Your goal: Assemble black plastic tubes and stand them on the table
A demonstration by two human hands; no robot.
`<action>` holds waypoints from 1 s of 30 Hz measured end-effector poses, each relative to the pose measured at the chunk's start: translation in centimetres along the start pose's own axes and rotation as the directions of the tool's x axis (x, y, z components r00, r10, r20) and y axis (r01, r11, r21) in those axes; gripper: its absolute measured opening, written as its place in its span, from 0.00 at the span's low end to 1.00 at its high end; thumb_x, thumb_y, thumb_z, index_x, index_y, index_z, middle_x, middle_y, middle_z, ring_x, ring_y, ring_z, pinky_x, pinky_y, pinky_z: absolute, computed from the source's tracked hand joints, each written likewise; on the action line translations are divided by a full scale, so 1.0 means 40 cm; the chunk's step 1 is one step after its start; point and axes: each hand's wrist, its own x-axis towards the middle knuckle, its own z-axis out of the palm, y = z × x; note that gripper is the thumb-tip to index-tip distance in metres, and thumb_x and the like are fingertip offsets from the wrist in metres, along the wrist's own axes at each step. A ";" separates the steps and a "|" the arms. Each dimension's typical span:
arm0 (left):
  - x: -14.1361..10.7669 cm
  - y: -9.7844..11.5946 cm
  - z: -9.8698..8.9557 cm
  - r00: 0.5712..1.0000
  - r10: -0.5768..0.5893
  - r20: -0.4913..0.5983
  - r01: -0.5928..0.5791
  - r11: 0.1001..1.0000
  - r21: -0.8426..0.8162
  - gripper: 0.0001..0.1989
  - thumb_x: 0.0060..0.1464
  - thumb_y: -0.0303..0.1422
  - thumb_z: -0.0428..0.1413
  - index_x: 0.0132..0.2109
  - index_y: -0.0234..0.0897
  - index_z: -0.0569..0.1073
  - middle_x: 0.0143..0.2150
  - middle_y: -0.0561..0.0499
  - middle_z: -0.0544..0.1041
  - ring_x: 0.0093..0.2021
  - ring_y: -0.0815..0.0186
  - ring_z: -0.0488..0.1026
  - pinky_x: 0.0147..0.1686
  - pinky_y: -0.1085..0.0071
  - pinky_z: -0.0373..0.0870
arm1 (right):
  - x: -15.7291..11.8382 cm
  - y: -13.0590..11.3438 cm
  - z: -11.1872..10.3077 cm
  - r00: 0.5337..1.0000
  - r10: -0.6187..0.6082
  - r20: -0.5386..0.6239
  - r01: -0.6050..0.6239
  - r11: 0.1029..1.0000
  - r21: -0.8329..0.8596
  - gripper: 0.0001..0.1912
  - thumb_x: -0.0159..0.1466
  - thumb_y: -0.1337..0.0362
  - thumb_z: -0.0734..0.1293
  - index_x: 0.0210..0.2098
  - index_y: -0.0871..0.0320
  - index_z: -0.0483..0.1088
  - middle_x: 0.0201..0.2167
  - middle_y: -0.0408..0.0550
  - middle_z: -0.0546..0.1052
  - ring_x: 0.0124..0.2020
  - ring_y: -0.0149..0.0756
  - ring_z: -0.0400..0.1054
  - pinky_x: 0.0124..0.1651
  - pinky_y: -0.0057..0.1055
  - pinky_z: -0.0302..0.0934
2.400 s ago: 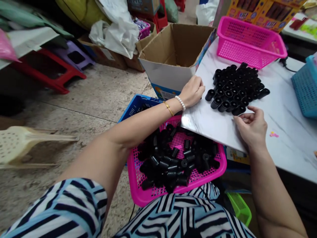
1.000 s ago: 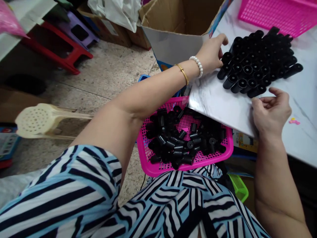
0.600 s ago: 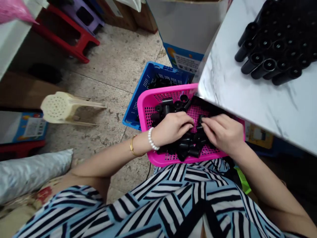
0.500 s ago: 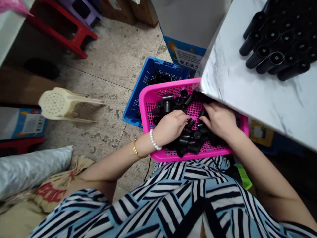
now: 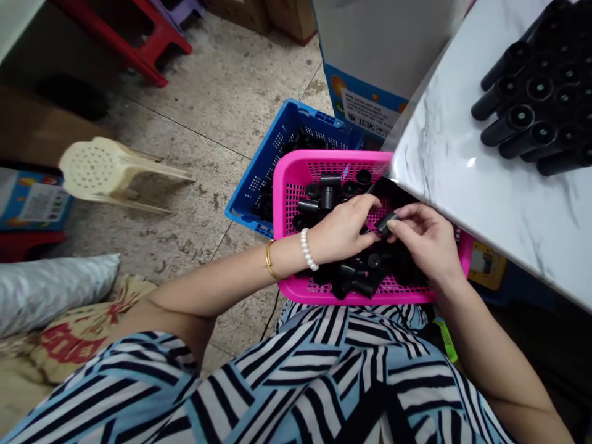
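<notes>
White marbled table [image 5: 462, 154] fills the right side, where one cluster of black tubes [image 5: 550, 92] stands packed together, seemingly gathered already; at least eight can be told apart, the rest merging or cut off. Just left of its near corner, one pink basket [image 5: 279, 209] holds loose short black pieces [image 5: 327, 197], too overlapped to count and apparently left to handle. One blue crate [image 5: 259, 163] lies beyond, with more dark pieces inside. Above the basket, the right hand [image 5: 430, 240] pinches one black cylinder [image 5: 385, 224] between thumb and fingers. Beside it, the left hand [image 5: 345, 229] is loosely curled; whether it grips anything, I cannot tell.
</notes>
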 end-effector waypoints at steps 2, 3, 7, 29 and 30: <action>-0.003 -0.007 0.027 0.999 -0.003 0.041 -0.002 0.993 0.120 0.15 0.61 0.28 0.59 0.54 0.28 0.71 0.49 0.40 0.77 0.47 0.58 0.77 0.49 0.62 0.76 | 0.004 0.001 -0.002 0.998 -0.046 -0.051 0.039 0.991 -0.126 0.17 0.60 0.52 0.74 0.41 0.55 0.70 0.34 0.44 0.78 0.28 0.35 0.73 0.36 0.36 0.70; -0.004 -0.008 0.040 0.998 0.013 0.064 -0.025 0.981 0.194 0.12 0.62 0.28 0.57 0.51 0.27 0.73 0.48 0.39 0.77 0.47 0.56 0.77 0.49 0.61 0.76 | 0.006 0.006 -0.003 0.992 -0.094 -0.085 0.073 0.972 -0.222 0.17 0.59 0.53 0.75 0.41 0.56 0.71 0.35 0.45 0.79 0.28 0.35 0.73 0.37 0.36 0.70; 0.010 -0.005 0.075 0.975 0.131 0.180 -0.189 0.913 0.361 0.11 0.65 0.33 0.56 0.47 0.28 0.78 0.45 0.39 0.78 0.50 0.50 0.76 0.50 0.56 0.75 | 0.008 0.039 -0.013 0.979 -0.134 -0.156 0.084 0.953 -0.292 0.15 0.63 0.54 0.72 0.42 0.57 0.72 0.35 0.48 0.80 0.30 0.38 0.75 0.37 0.36 0.72; -0.178 0.029 0.005 0.990 0.013 -0.140 -0.033 0.990 -0.139 0.16 0.53 0.38 0.70 0.42 0.34 0.76 0.57 0.37 0.76 0.57 0.56 0.77 0.58 0.58 0.75 | -0.136 0.044 0.020 0.943 -0.169 0.288 0.323 0.678 -0.660 0.42 0.68 0.66 0.67 0.77 0.57 0.49 0.68 0.64 0.66 0.68 0.57 0.59 0.67 0.57 0.63; -0.188 0.030 0.003 0.990 -0.010 -0.137 -0.014 0.985 -0.174 0.15 0.54 0.37 0.70 0.43 0.34 0.76 0.58 0.38 0.76 0.57 0.56 0.77 0.59 0.58 0.75 | -0.137 0.034 0.043 0.933 -0.216 0.287 0.353 0.701 -0.620 0.41 0.68 0.68 0.66 0.77 0.57 0.49 0.71 0.63 0.62 0.71 0.56 0.57 0.69 0.56 0.61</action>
